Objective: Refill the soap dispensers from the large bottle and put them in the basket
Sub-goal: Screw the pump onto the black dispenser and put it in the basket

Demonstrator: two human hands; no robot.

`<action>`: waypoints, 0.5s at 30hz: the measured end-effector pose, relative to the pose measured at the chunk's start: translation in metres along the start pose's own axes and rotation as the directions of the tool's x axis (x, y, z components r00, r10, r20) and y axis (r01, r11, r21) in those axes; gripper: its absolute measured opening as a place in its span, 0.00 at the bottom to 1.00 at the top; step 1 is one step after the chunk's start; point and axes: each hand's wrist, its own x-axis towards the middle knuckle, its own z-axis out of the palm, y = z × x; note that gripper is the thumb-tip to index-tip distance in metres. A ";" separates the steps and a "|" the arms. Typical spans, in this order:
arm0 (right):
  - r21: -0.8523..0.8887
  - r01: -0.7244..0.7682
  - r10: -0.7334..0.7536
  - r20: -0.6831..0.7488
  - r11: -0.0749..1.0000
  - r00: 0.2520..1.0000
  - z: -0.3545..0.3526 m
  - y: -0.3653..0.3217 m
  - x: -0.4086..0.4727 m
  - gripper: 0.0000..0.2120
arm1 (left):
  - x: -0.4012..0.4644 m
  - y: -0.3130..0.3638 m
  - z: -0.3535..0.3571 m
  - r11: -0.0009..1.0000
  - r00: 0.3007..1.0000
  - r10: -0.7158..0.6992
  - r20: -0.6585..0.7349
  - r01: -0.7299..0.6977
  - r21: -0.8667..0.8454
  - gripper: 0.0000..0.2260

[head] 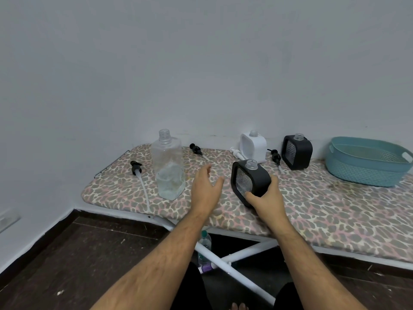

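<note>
My right hand (267, 198) grips a black soap dispenser (251, 181) with no cap, tilted on the leopard-print board (312, 211). My left hand (206, 186) hovers open between that dispenser and the large clear bottle (168, 166), touching neither. The bottle stands upright, uncapped, with a little clear liquid at the bottom. A white dispenser (254, 146) and a second black dispenser (297, 152) stand uncapped near the wall. The teal basket (366, 166) sits at the far right and looks to hold nothing.
Pump tops lie loose on the board: a black one with a long tube (136, 168) left of the bottle, another black one (196, 149) behind it, a white one (238, 153), and a black one (276, 157) between the far dispensers. A water bottle (204, 247) stands under the board.
</note>
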 end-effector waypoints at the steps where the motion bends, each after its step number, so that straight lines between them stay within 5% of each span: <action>1: 0.001 0.004 -0.004 0.009 1.000 1.000 -0.001 0.001 0.001 0.27 | 0.008 -0.003 0.002 1.000 1.000 -0.018 0.007 0.018 0.009 0.24; 11: 0.093 -0.013 0.004 0.094 0.996 0.996 -0.005 0.008 0.024 0.27 | 0.110 -0.026 0.021 0.965 0.967 -0.255 -0.003 0.255 0.052 0.24; 15: 0.098 -0.017 0.006 0.111 0.995 0.994 -0.004 0.011 0.030 0.24 | 0.152 -0.035 0.036 0.960 0.967 -0.236 -0.095 0.247 0.132 0.15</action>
